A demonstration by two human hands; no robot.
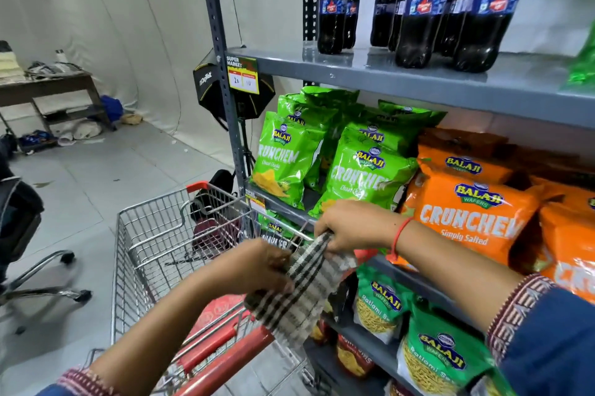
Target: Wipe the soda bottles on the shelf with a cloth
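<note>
Several dark soda bottles (pixel 421 12) with blue caps and blue labels stand upright on the top grey shelf (pixel 370 78), at the upper right. Well below them, over the edge of the trolley, both my hands hold a black-and-white checked cloth (pixel 299 296). My left hand (pixel 257 267) grips the cloth's left side. My right hand (pixel 351 228) pinches its upper end. The cloth hangs stretched between them and touches no bottle.
A metal shopping trolley (pixel 154 234) with red handles stands against the rack's left end. Green and orange snack bags (pixel 467 212) fill the lower shelves. An office chair (pixel 29 234) and a desk (pixel 48 86) stand on the left, with bare tiled floor between.
</note>
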